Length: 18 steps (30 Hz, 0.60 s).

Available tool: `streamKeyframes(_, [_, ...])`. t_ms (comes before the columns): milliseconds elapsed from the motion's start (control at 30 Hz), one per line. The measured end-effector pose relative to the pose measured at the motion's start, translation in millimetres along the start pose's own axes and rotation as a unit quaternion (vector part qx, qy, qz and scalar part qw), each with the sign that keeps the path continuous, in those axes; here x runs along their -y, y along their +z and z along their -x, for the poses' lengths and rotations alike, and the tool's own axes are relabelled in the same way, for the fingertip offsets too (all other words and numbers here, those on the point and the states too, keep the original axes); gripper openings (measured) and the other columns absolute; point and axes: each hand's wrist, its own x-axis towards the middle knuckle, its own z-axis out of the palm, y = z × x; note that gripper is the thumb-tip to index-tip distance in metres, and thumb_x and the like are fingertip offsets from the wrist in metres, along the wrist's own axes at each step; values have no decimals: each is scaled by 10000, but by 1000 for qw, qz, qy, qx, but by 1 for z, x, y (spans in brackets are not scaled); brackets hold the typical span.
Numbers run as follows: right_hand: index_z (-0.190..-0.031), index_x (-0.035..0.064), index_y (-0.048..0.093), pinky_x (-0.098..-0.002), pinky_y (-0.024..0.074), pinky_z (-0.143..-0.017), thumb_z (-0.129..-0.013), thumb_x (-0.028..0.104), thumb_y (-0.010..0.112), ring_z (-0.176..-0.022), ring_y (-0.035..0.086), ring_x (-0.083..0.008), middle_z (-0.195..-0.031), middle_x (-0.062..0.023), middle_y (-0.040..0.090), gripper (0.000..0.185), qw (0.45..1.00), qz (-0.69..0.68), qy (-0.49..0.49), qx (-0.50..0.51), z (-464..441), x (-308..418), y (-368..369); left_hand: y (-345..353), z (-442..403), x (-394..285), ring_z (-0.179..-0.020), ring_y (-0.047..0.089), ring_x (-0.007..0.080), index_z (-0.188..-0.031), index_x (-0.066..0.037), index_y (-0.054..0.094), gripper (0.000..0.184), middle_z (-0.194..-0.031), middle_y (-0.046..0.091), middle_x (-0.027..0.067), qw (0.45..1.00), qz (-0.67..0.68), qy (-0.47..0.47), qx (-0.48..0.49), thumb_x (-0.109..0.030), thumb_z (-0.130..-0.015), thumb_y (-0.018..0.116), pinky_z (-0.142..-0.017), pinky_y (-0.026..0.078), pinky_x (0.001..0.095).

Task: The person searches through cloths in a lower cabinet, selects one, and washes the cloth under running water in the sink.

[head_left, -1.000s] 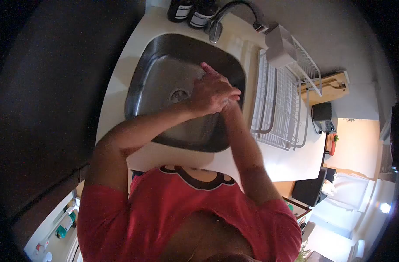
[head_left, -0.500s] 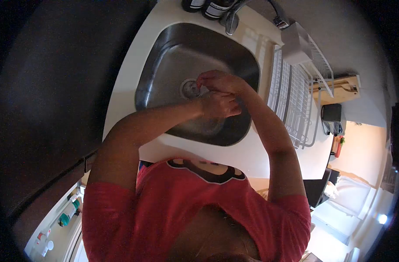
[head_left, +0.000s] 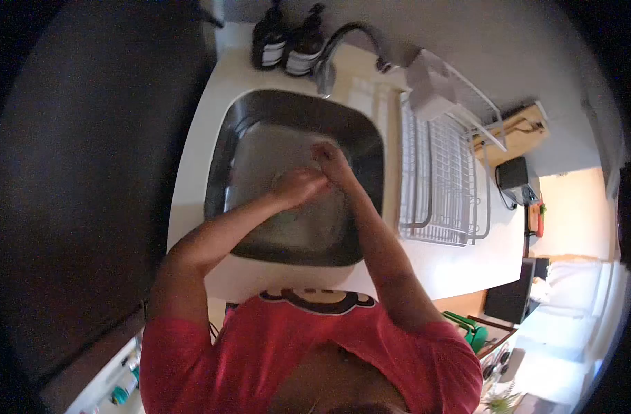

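Observation:
Both my hands are over a stainless steel sink [head_left: 260,155], close together. My left hand [head_left: 301,188] lies against the inner side of my right wrist; its fingers are blurred, and I cannot make out whether they wrap around it. Just above it in the view, my right hand [head_left: 327,157] is curled, with its fingers folded in and no object showing in them. A dark curved faucet [head_left: 353,29] rises behind the sink's far edge.
Two dark pump bottles [head_left: 268,45] with white labels stand behind the sink. To the right are a white wire dish rack [head_left: 446,176], a wooden board [head_left: 519,134] and a dark appliance [head_left: 515,181]. A dark panel [head_left: 101,172] fills the left side.
My view has tilted up, showing more of the bottles and faucet. My hands have shifted apart from their crossed position; the left has drawn back toward the right wrist's inner side.

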Motion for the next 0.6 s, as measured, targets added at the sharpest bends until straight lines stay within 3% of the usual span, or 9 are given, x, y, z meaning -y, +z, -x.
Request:
streamKeyframes(33, [-1064, -13, 531, -304, 447, -797, -808, 115, 573, -896, 566, -200, -952, -100, 604, 289, 989, -120, 85, 2, 8, 15, -14, -9, -4, 6, -860, 539, 207, -993, -67, 526, 214, -895, 561, 88, 990, 92, -93, -58, -203, -828, 532, -748, 429, 329])
streamKeyframes(100, [-1074, -10, 527, -278, 437, -785, -813, 181, 603, -895, 521, -120, -953, -85, 596, 332, 981, -166, 34, 94, 21, 25, -22, -25, -16, 16, -867, 507, 187, -1021, -62, 479, 240, -906, 522, 77, 898, 295, -173, -276, -248, -868, 478, -765, 404, 317])
streamKeyframes(200, [-1024, -18, 542, -335, 436, -771, -789, 313, 627, -864, 547, -179, -955, -132, 599, 414, 984, -99, 100, 105, 41, 98, -33, -54, -25, 6, -933, 448, 177, -1037, -64, 447, 368, -974, 462, 66, 834, 377, -278, -292, -397, -884, 415, -849, 344, 323])
streamKeyframes(233, [-964, -31, 544, -360, 430, -742, -781, 332, 618, -829, 555, -225, -930, -198, 579, 413, 997, -1, 12, 75, 34, 94, -34, -50, -30, 0, -962, 427, 177, -1049, -69, 442, 409, -1006, 444, 55, 799, 435, -300, -288, -439, -879, 403, -880, 321, 335])
streamKeyframes(300, [-894, -50, 532, -377, 426, -688, -787, 298, 586, -759, 546, -246, -848, -239, 555, 367, 989, 59, -111, -77, 28, 81, -32, -65, -38, -31, -1095, 381, 196, -1154, -86, 414, 443, -1137, 422, 64, 716, 573, -320, -238, -426, -870, 412, -945, 275, 348])
streamKeyframes(367, [-862, -63, 527, -389, 429, -673, -773, 263, 572, -753, 558, -254, -795, -229, 553, 341, 978, -90, 109, -157, 28, 112, -69, -87, -43, -69, -1217, 300, 200, -1268, -114, 348, 491, -1290, 352, 71, 632, 653, -346, -233, -390, -867, 414, -987, 237, 344])
streamKeyframes(467, [-874, -59, 534, -392, 442, -679, -752, 307, 577, -752, 577, -265, -777, -202, 567, 388, 913, -136, 131, -361, 1, 107, -108, -72, -23, -17, -1154, 400, 173, -1267, -126, 400, 468, -1307, 381, 46, 759, 506, -334, -239, -349, -860, 468, -953, 293, 312])
streamKeyframes(500, [-899, -59, 539, -389, 450, -692, -741, 326, 587, -754, 586, -280, -788, -202, 582, 419, 893, -128, 131, -410, -14, 95, -116, -73, -19, -17, -1159, 397, 175, -1259, -114, 407, 458, -1299, 391, 48, 769, 490, -345, -222, -337, -864, 466, -960, 283, 308])
streamKeyframes(600, [-1142, -43, 455, -433, 372, -893, -734, 436, 575, -1065, 459, -399, -1151, -275, 465, 641, 940, 15, 140, -312, -43, 84, -132, -80, -10, -19, -1183, 377, 190, -1245, -84, 419, 425, -1280, 413, 65, 800, 461, -355, -149, -304, -882, 444, -987, 252, 312])
